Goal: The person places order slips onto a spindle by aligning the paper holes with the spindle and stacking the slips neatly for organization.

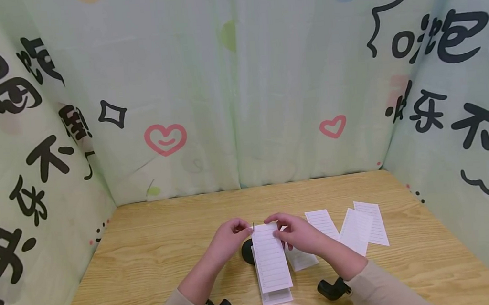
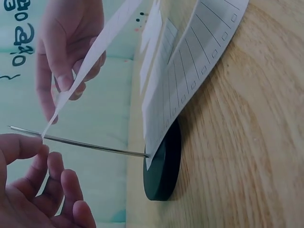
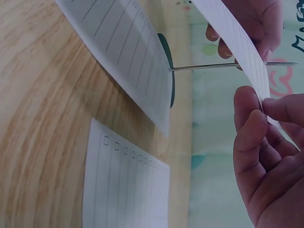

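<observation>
A black round base (image 1: 247, 252) with a thin metal spike (image 2: 95, 145) stands on the wooden table (image 1: 157, 255). One lined paper slip (image 2: 190, 80) sits low on the spike against the base. Both hands hold a second lined slip (image 1: 271, 258) by its top end, which meets the spike near the tip. My left hand (image 1: 229, 237) has curled fingers (image 2: 23, 145) at the slip's top left corner, touching the spike. My right hand (image 1: 291, 230) pinches the slip's top right edge between thumb and fingers (image 3: 251, 123).
Several loose lined slips (image 1: 356, 230) lie on the table to the right of my right hand, and one (image 1: 300, 259) lies under that wrist. Printed cloth walls (image 1: 240, 100) close in the back and both sides. Black camera mounts (image 1: 334, 289) sit at both wrists.
</observation>
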Available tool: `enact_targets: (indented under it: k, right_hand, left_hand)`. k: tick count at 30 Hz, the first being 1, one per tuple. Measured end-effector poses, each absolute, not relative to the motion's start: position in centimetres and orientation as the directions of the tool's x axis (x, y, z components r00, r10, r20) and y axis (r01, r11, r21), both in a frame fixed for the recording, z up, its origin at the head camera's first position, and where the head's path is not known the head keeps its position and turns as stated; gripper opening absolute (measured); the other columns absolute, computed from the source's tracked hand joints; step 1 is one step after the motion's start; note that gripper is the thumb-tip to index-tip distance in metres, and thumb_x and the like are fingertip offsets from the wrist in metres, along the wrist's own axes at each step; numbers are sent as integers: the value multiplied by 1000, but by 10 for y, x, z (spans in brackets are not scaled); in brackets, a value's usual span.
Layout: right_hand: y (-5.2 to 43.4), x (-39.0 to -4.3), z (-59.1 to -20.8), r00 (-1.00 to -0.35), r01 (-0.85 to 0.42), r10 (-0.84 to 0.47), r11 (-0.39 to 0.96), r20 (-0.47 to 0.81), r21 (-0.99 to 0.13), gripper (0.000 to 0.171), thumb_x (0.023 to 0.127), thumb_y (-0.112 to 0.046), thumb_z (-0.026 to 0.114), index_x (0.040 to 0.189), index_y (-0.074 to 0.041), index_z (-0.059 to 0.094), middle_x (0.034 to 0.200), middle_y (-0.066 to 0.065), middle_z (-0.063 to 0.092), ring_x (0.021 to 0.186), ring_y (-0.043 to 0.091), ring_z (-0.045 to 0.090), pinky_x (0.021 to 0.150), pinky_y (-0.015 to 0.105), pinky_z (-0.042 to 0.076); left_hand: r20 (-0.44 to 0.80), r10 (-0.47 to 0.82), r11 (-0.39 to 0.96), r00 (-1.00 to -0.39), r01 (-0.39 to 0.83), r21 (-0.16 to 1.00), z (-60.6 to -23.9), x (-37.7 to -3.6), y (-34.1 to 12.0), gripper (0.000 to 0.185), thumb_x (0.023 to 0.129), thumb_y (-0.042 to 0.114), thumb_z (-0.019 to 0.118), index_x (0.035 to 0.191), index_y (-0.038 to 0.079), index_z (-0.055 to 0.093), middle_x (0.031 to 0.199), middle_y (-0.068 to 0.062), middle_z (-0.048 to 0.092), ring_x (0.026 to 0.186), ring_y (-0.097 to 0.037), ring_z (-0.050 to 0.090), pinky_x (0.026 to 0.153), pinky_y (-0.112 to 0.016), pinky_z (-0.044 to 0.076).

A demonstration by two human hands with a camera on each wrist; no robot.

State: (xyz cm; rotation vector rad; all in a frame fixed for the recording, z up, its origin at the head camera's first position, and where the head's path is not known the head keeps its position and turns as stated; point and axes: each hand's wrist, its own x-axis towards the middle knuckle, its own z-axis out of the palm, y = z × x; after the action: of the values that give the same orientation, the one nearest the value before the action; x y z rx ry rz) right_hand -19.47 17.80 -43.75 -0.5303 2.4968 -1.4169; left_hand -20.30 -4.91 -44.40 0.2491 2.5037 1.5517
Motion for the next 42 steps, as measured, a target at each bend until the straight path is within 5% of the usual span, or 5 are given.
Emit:
enact_targets:
  k: [7, 22, 42]
  right_hand:
    - [179, -196, -447, -893, -218, -450, 469, -19, -856, 33, 97, -4, 60, 129, -4, 59, 88, 6, 55, 61, 32, 62, 54, 44, 51]
    - [180, -201, -467, -870, -208, -485, 534, -95, -820, 30, 95, -5, 64, 124, -10, 63, 83, 5, 54, 59, 22, 60, 51, 29, 46]
    - [172, -203, -477, -893, -270, -436, 719, -113, -641, 25, 92, -10, 70, 115, -17, 66, 83, -3, 53, 69, 15, 49, 62, 30, 39]
  left_hand:
    - [-104, 264, 487, -959, 40, 873, -448, -204, -49, 13, 94, 25, 67, 94, 12, 66, 92, -2, 61, 82, -21, 52, 68, -33, 43]
    - [-191, 292, 602, -937, 25, 798, -468, -208, -48, 13, 95, 24, 67, 93, 12, 64, 83, -4, 58, 66, -19, 51, 58, -32, 42]
    - [-187, 286, 796, -940, 125, 592, -477, -213, -38, 17, 89, 21, 72, 77, 15, 61, 69, -1, 55, 62, -18, 51, 56, -31, 37]
